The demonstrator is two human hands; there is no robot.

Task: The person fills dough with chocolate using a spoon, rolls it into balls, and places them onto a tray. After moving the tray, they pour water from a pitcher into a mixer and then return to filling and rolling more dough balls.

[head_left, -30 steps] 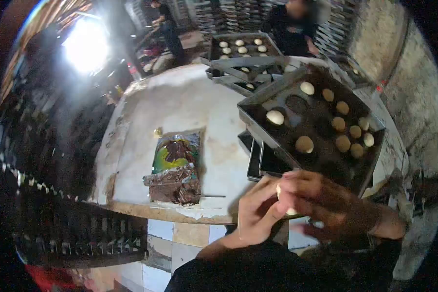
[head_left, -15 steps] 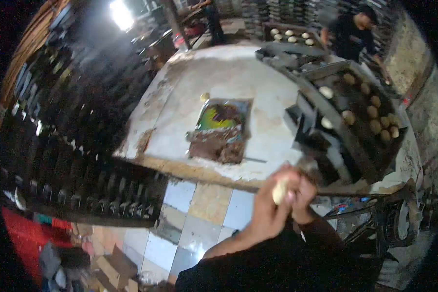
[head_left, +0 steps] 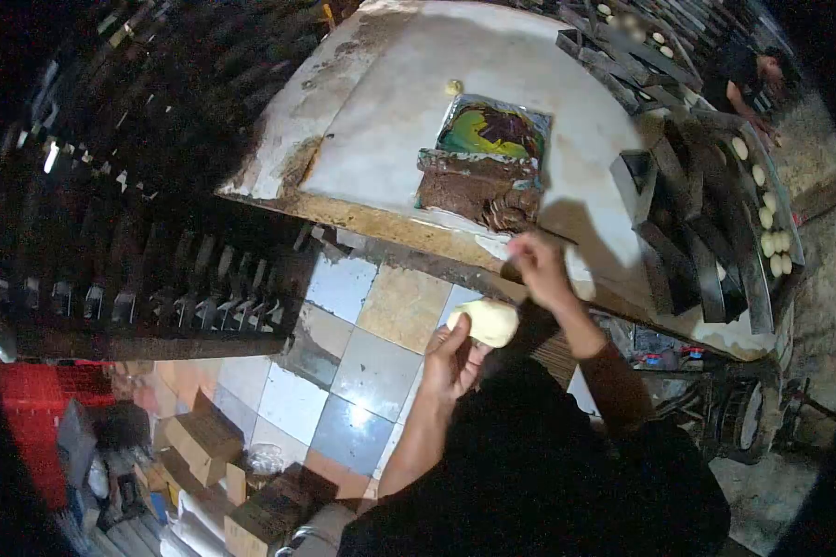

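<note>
A flattened, pale piece of dough [head_left: 489,323] rests in my left hand [head_left: 450,364], the thumb over its edge and the fingers beneath. This hand is in front of the table edge, above the tiled floor. My right hand [head_left: 546,271] is over the table's front edge, its fingers curled and slightly blurred. Just beyond its knuckles a thin dark stick [head_left: 559,238] reaches out from the chocolate-brown paste [head_left: 474,190]. The paste lies on an opened, colourful wrapper [head_left: 492,130]. A small lump of dough [head_left: 453,87] sits behind the wrapper.
The worn white table [head_left: 381,111] spreads ahead. Dark metal pans [head_left: 687,223] crowd its right side, beside a tray with several dough balls [head_left: 768,218]. Another person [head_left: 748,79] is at far right. Dark racks [head_left: 158,306] stand left; cardboard boxes [head_left: 204,441] lie on the floor.
My hands have separated; they were pressed together around the dough. The left now holds it flattened, lower left, while the right has moved up to the stick. The view has tilted down.
</note>
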